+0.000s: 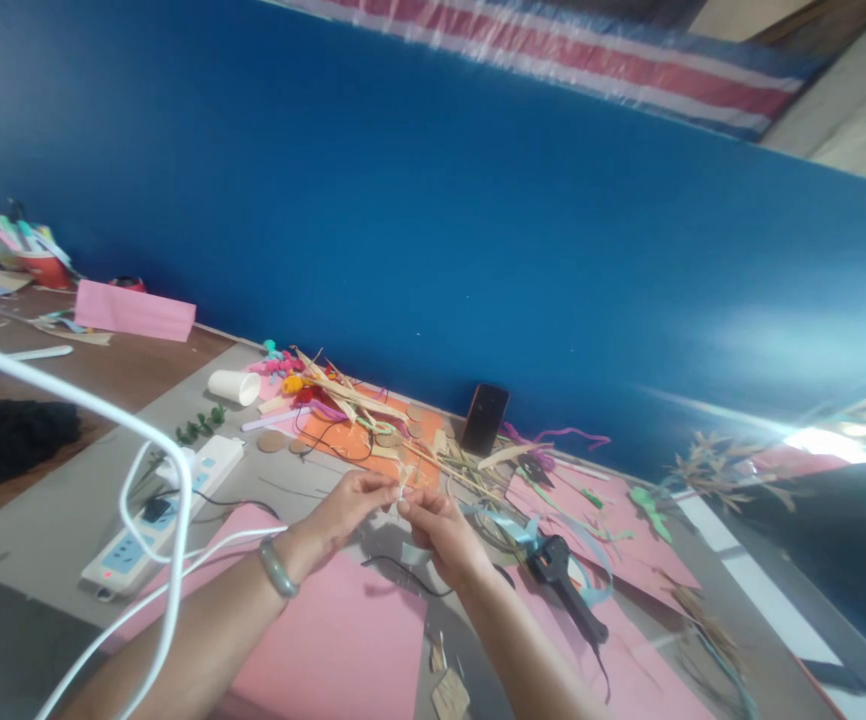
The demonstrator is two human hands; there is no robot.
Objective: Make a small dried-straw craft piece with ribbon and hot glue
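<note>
My left hand (347,512) and my right hand (433,525) meet above the table, fingertips pinched together on a small pale strip of dried leaf (403,488). A grey-green bangle (278,568) sits on my left wrist. Under my forearms lies a pink paper sheet (343,640). A black glue gun (564,585) lies just right of my right hand. Behind my hands spreads a heap of dried leaf strips and coloured scraps (350,405) on orange paper.
A white power strip (163,515) with white cables lies at left. A white paper cup (234,386) lies on its side, a dark phone (485,418) leans on the blue wall, more pink sheets (605,520) lie at right, and a pink folded paper (135,311) at far left.
</note>
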